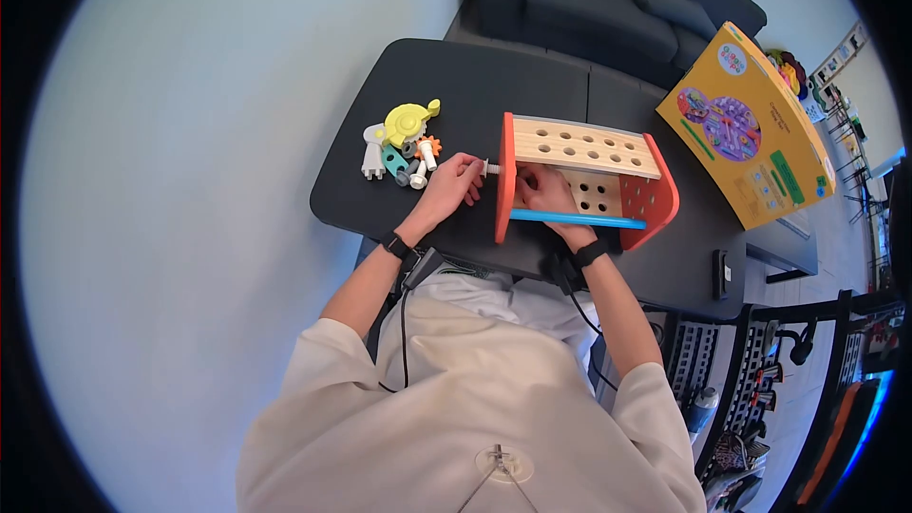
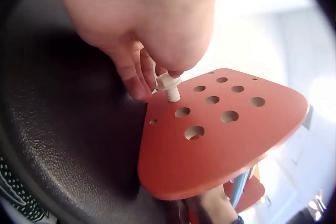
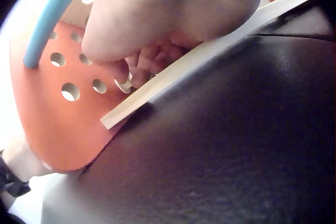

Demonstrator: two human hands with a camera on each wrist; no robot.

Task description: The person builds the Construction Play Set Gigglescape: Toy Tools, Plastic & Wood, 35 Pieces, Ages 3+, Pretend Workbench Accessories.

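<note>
A toy wooden workbench stands on the black table, its red side panel (image 2: 220,134) facing left and pierced with round holes. Through one hole near the table passes a white threaded bolt (image 2: 172,91), its head standing out from the panel. The left hand (image 1: 457,180) pinches that head between thumb and fingers. Inside the bench, the right hand (image 1: 548,192) reaches past the blue rod (image 1: 575,218) to the inner face of the same panel. Its curled fingers meet a small pale piece (image 3: 125,84) there, mostly hidden by the fingers.
Left of the bench lies a pile of toy parts: a yellow piece (image 1: 407,123), a grey-white piece (image 1: 373,154), an orange gear (image 1: 432,146) and several bolts and nuts. A large yellow box (image 1: 750,133) stands at the right. A small black object (image 1: 722,275) lies near the table's right edge.
</note>
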